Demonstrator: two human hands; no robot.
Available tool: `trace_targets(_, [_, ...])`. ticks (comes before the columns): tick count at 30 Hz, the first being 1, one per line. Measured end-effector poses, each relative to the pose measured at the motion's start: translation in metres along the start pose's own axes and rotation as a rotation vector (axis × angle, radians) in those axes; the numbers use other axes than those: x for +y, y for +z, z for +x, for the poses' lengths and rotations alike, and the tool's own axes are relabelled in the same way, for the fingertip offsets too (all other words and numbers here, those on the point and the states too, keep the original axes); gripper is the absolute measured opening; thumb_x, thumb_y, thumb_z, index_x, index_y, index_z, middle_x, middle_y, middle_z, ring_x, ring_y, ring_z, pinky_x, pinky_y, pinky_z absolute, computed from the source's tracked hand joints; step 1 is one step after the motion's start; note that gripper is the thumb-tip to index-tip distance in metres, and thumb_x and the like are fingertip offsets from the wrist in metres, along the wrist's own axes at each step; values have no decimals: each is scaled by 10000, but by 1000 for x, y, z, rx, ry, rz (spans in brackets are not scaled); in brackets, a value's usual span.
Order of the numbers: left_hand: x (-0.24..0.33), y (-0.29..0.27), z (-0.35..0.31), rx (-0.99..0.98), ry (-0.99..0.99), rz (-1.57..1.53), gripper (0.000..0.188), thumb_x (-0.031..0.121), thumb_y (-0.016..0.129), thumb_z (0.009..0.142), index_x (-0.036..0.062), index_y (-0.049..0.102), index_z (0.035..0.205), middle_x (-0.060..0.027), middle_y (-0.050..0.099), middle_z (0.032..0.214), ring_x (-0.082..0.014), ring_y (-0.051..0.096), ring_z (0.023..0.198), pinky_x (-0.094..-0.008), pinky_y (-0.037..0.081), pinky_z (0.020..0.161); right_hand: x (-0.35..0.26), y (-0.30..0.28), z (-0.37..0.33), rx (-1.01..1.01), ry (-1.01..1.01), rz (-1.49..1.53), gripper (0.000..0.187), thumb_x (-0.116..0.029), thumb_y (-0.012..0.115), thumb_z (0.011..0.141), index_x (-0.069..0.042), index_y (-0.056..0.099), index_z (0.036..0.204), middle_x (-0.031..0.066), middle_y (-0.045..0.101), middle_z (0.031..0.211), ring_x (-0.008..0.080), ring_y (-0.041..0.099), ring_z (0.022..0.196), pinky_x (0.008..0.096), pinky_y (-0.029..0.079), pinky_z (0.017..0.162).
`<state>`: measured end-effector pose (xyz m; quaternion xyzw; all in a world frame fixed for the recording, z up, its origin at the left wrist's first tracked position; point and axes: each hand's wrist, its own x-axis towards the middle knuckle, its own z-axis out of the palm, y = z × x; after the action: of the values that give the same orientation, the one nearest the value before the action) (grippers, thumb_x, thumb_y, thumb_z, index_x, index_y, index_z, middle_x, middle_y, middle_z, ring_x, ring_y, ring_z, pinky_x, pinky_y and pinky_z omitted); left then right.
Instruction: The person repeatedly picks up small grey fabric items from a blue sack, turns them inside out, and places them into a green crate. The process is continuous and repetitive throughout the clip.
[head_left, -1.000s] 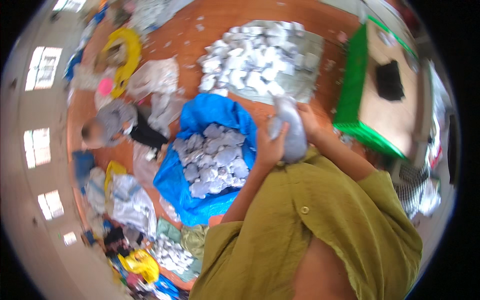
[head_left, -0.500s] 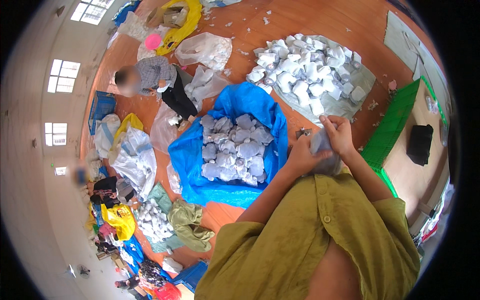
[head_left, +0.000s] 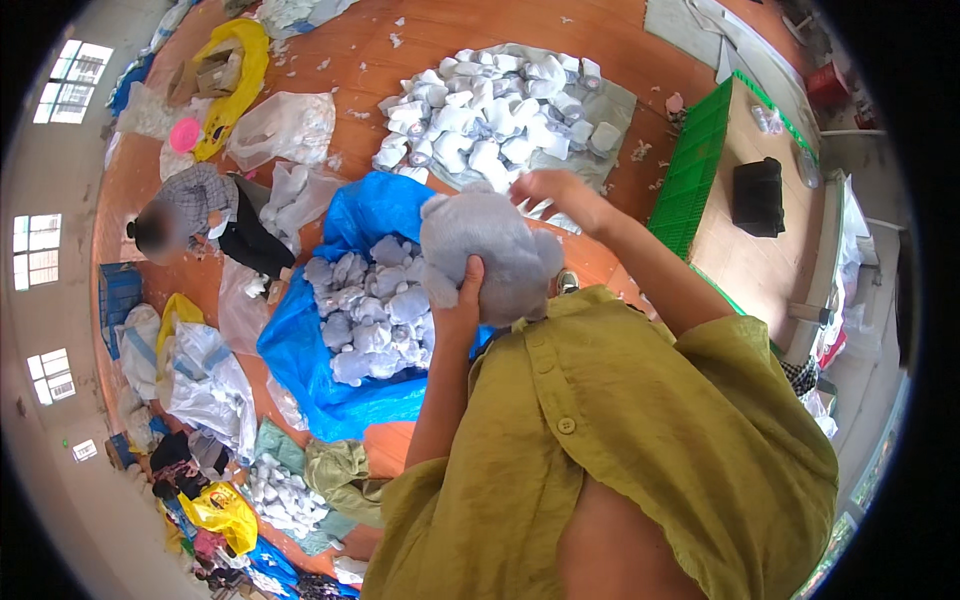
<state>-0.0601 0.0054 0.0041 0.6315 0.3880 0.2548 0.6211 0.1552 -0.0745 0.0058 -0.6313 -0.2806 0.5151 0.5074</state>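
A grey plush toy [head_left: 487,250], round and furry with small stubby limbs, is held up in front of my body. My left hand [head_left: 462,300] grips it from below, thumb along its near side. Beside the toy's upper right, my right hand [head_left: 560,195] is off it, fingers stretched out and somewhat apart. Below and to the left lies a blue plastic sack [head_left: 300,370], spread open and filled with several similar grey plush pieces [head_left: 375,310]. The held toy hides the sack's right side.
Ahead, a pale sheet [head_left: 610,110] bears a heap of white and grey stuffed pieces [head_left: 500,110]. A green-edged table [head_left: 745,130] with a black bag [head_left: 758,197] stands at right. A seated person [head_left: 205,215] works at left, near plastic bags and a blue crate [head_left: 122,300].
My view has swung to the right. The plush toy has come up from near my waist toward the left, above the sack's edge; my right hand has let go of it.
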Motion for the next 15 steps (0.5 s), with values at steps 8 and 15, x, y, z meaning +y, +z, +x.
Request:
trace_targets(8, [9, -12, 8, -81, -175, -457, 545, 236, 688, 792, -50, 466, 1199, -112, 534, 1147, -208, 508, 1051, -326, 394, 916, -28, 43, -26, -5, -141, -244, 275, -146, 676, 796, 41, 589, 979, 65, 618, 794, 92, 537, 741, 272, 462, 669])
trace_targets(15, [26, -28, 23, -428, -158, -500, 460, 169, 684, 767, -51, 521, 1137, -99, 581, 1079, -192, 548, 979, -313, 426, 853, -22, 33, -30, -11, -249, -249, 282, -136, 682, 773, 24, 587, 985, 106, 632, 803, 125, 554, 740, 304, 458, 680])
